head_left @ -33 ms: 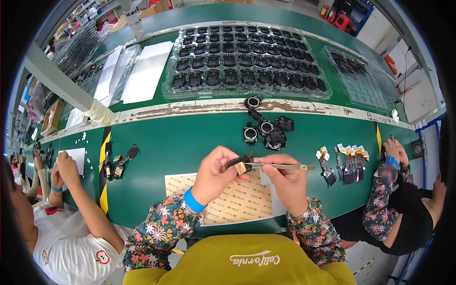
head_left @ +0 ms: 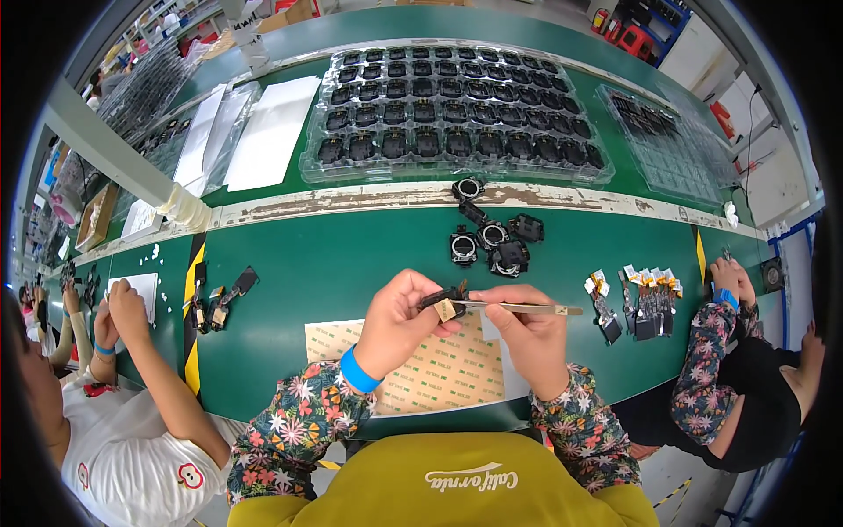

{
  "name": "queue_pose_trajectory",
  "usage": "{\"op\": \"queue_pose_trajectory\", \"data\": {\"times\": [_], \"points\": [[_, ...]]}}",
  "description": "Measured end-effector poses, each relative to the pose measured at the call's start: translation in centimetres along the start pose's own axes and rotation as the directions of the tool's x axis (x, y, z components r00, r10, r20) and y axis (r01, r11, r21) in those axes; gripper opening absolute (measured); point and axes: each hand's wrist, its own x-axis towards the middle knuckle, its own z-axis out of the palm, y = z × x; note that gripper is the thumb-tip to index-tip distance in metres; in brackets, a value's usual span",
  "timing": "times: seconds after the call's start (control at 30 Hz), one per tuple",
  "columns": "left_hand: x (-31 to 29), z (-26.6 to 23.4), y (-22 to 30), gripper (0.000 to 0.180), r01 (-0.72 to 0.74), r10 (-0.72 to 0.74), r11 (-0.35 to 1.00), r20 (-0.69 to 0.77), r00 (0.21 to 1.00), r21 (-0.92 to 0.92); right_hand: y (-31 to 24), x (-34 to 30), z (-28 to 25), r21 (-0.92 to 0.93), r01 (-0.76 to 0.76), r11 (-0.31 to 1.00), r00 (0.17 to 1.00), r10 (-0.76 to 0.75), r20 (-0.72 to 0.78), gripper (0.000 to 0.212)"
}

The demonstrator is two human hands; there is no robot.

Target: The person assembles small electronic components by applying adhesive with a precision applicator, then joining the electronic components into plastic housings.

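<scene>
Between the thumb and fingers of my left hand [head_left: 397,323] is a small black electronic part [head_left: 430,299] with a tan square piece [head_left: 446,311] on its near side. My right hand [head_left: 534,342] grips metal tweezers [head_left: 549,309] that point left. Their tips reach the black part, but whether they pinch anything is too small to tell. Below both hands lies a tan backing sheet with green print [head_left: 439,378], partly covered by my left wrist. Just beyond my hands sits a loose cluster of black modules with silver rings [head_left: 464,249].
A clear plastic tray [head_left: 386,173] filled with black modules stands on the far ledge. Flex-cable parts with white and orange ends [head_left: 650,303] lie at right, more black parts [head_left: 237,285] at left. Co-workers' hands [head_left: 127,307] work on either side.
</scene>
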Motion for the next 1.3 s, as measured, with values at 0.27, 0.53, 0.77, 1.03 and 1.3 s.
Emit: {"op": "queue_pose_trajectory", "data": {"times": [0.27,0.53,0.77,1.03,1.3], "points": [[0.1,-0.1,-0.3,0.014,-0.018,0.018,1.000,-0.004,1.000,-0.017,-0.2,0.2,0.0,-0.303,0.276,0.912,0.960,-0.247,0.131,0.018],[0.1,0.0,-0.3,0.012,-0.089,0.090,0.996,-0.061,0.994,0.022,-0.4,-0.1,0.6,-0.576,0.657,0.487,0.750,-0.504,0.429,0.024],[0.0,0.0,-0.3,0.012,-0.060,0.063,0.997,-0.060,0.996,0.045,-1.6,0.5,0.5,-0.505,0.649,0.569,0.752,-0.579,0.314,0.019],[-0.6,1.2,-0.3,0.014,-0.171,0.185,0.956,-0.035,0.982,0.239,-0.4,0.4,0.5,-0.607,0.352,0.713,0.932,-0.330,0.152,0.021],[-1.0,1.3,-0.8,0.011,-0.234,0.254,0.909,-0.011,0.967,0.345,0.6,0.3,0.8,-0.610,0.253,0.751,0.965,-0.244,0.100,0.018]]}}
